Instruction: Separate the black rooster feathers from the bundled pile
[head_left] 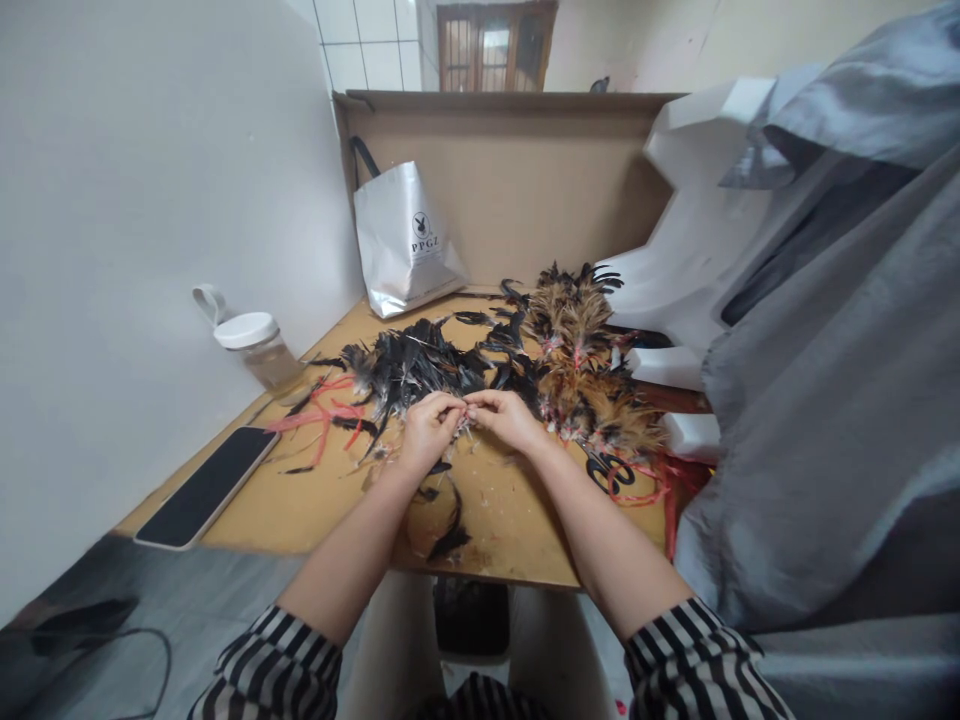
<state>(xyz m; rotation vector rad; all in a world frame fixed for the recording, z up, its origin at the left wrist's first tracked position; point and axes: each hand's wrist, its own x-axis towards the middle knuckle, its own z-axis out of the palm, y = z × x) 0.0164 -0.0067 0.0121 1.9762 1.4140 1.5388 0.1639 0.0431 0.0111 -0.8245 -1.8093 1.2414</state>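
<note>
Fingertips nearly touching, my left hand and my right hand meet over the middle of the wooden table. Both are pinched closed on the base of a small feather bunch, with a bit of pink at the fingertips; its exact extent is hard to make out. Just beyond them lies a pile of black feathers. To the right are tied bunches of brown feathers, and black-handled scissors beside them. Red ribbon strips lie left of my left hand.
A phone lies at the table's left edge, behind it a lidded jar. A silver bag stands at the back against a cardboard panel. Grey cloth hangs on the right. Loose black feathers lie near the front edge.
</note>
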